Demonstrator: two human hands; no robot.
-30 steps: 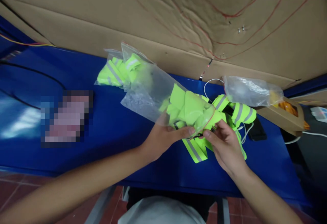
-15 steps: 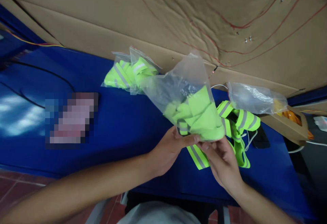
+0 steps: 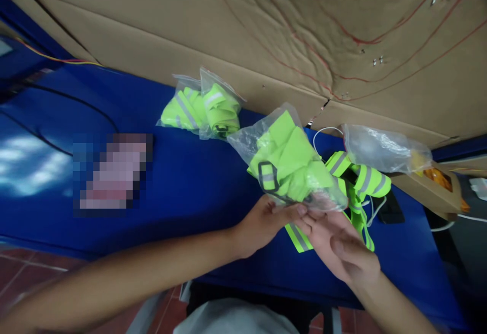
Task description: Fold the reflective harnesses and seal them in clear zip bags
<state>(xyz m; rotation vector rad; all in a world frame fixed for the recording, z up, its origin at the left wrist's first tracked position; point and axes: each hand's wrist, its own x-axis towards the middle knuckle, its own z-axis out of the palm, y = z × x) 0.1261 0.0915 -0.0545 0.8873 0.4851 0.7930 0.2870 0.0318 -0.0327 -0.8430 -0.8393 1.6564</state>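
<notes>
A clear plastic bag (image 3: 243,141) with a folded neon yellow-green strap (image 3: 292,156) and a black buckle (image 3: 268,176) inside is held up over the desk. My left hand (image 3: 261,227) pinches its lower edge between thumb and fingers. My right hand (image 3: 338,245) is open, palm up and fingers stretched out, against the underside of the bag. Behind and below that hand lies a loose neon reflective strap (image 3: 369,179) with grey stripes, partly covered by the bag and hand.
Two bagged neon straps (image 3: 182,108) lean near the cardboard wall (image 3: 152,44) on the blue desk (image 3: 182,181). A blurred-out flat object (image 3: 114,171) lies left. On the right are an empty-looking plastic bag (image 3: 376,146), a dark phone (image 3: 391,209), a cardboard box (image 3: 429,192) and white cables.
My right hand has gone from closed fingers at the bag's edge to an open palm. The bag has tipped lower, its strap now nearer the top end and its buckle in plain sight.
</notes>
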